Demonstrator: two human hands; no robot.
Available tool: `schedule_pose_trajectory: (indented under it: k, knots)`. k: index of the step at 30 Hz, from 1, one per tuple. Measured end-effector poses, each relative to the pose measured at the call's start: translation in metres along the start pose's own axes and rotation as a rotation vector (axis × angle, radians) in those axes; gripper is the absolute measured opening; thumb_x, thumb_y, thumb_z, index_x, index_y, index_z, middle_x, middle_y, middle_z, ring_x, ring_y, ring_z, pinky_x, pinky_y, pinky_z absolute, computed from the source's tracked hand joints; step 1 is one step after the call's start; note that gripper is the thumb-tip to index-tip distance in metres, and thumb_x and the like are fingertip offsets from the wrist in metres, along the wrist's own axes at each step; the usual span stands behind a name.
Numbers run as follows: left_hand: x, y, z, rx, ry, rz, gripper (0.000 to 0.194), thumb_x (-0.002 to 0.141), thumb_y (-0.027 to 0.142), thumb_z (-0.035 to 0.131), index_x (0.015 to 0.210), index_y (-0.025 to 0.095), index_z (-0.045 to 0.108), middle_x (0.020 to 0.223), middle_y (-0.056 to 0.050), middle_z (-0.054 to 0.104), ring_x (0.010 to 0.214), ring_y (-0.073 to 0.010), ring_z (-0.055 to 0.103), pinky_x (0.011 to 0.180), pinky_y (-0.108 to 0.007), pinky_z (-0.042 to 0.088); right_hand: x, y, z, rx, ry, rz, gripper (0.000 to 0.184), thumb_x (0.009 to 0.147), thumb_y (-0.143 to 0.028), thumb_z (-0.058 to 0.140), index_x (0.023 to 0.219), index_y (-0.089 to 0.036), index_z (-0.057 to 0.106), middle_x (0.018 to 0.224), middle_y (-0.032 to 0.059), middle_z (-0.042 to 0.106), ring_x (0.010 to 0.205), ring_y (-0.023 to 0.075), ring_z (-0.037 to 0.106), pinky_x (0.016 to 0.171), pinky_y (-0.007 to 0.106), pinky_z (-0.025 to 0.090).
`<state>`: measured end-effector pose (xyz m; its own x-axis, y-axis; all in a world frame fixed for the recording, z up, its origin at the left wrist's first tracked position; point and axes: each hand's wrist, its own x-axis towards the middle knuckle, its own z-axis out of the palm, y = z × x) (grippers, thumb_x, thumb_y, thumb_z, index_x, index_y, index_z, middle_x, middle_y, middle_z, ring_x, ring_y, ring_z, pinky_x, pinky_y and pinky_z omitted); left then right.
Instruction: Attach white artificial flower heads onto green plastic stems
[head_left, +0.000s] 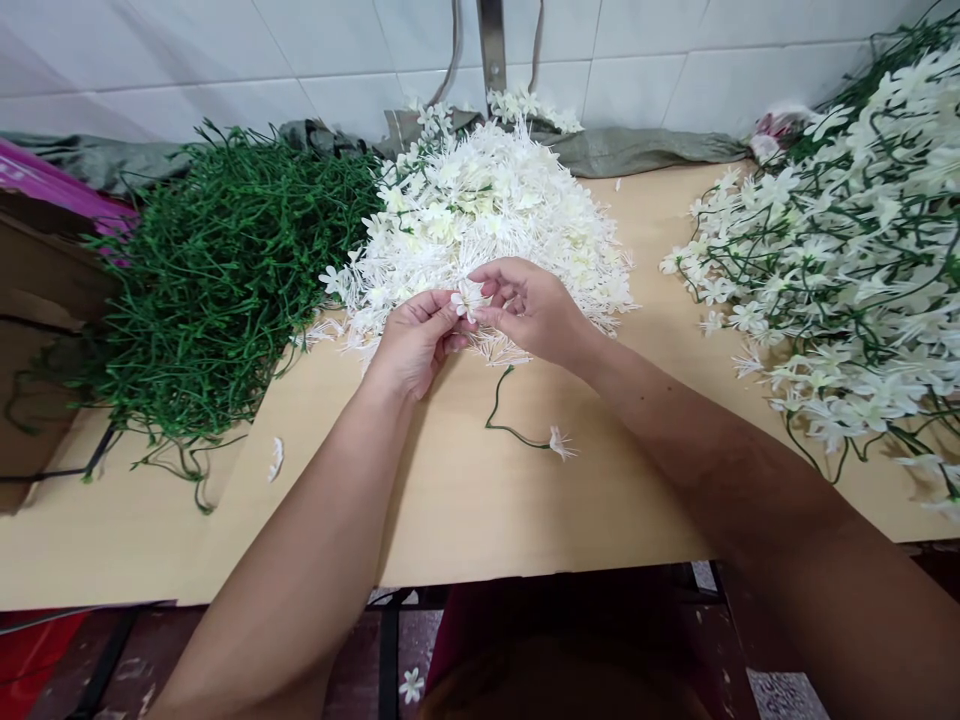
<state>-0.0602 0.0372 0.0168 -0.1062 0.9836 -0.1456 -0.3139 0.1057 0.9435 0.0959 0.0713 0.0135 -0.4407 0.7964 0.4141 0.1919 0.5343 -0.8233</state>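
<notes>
Between my two hands is a small white artificial flower (469,300), its petals facing me. My left hand (421,338) pinches its left side with thumb and forefinger. From the right, the thumb and fingertips of my right hand (529,308) close on the same flower. Just beyond the hands rises a heap of loose white flower heads (510,200). Below them on the table lies a green stem (517,437) with a white flower piece (560,443) at its right end. Whether a stem is behind the held flower is hidden.
A large pile of green plastic stems (240,270) lies to the left, beside a cardboard box (41,330). On the right is a heap of white flowers on stems (847,260). A white tiled wall (337,50) stands behind the table (480,530). One flower (411,685) lies low down.
</notes>
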Motion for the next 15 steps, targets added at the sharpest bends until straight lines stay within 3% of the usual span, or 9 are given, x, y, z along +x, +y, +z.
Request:
schedule_pose_trajectory:
  k: [5,15]
  knots:
    - [0.0,-0.003,-0.003,0.06,-0.134,-0.012,0.023,0.062,0.022,0.086,0.063,0.014,0.065,0.057,-0.001,0.065,0.051,-0.0088,0.059,0.048,-0.017,0.047,0.002,-0.002,0.001,0.147,-0.072,0.027,0.007,0.078,-0.012,0.061,0.084,-0.015,0.057,0.076,-0.0015,0.055,0.071,0.0103,0.056,0.073,0.028,0.049]
    - [-0.008,0.006,0.003,0.176,-0.1,0.052,0.023,0.07,0.025,0.082,0.062,0.015,0.063,0.059,-0.003,0.064,0.052,-0.0117,0.057,0.05,-0.024,0.043,0.001,-0.019,-0.001,0.235,-0.082,0.215,0.013,0.082,-0.007,0.06,0.079,-0.017,0.052,0.075,-0.0019,0.057,0.078,0.0106,0.059,0.075,0.026,0.049]
